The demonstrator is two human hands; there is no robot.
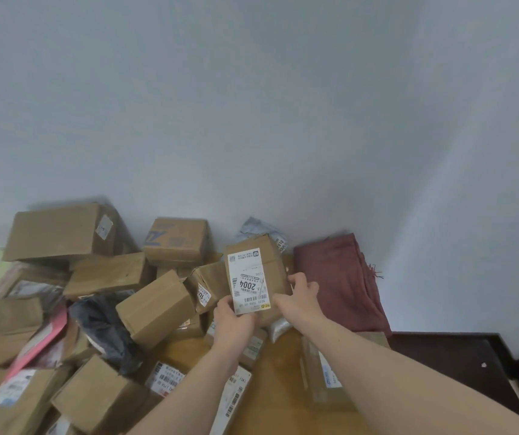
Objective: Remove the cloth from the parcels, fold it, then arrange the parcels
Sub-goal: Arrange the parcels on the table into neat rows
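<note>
Nearest the camera, two bare forearms extend forward over a wooden surface (270,400) littered with parcels. Flat labelled packets (233,400) lie under and between the forearms, and a cardboard box (94,395) sits at the lower left, beside a longer carton (321,372) that lies under the right forearm. Further out, the left hand (234,324) grips the near lower edge of a small cardboard box (256,277), thumb laid on its white shipping label (248,282), which reads "2004". The right hand (300,296) holds the right side of the same box, fingers curled round its edge. The box is raised above the pile, tilted, label face toward the camera. To the left of the hands, a medium box (156,309) rests at an angle on the heap, next to a dark grey plastic bag (104,331) and a pink packet (47,340). Behind these, more cartons are stacked loosely: a flat box (107,273), a box with blue print (175,241), and a large box (60,230) at the far left. A pale grey mailer bag (259,229) shows behind the held box. The cloth (338,277), dark red and folded, lies to the right of the pile, near the right hand and against the wall (251,105). A dark wooden step (459,359) borders the surface on the right.
</note>
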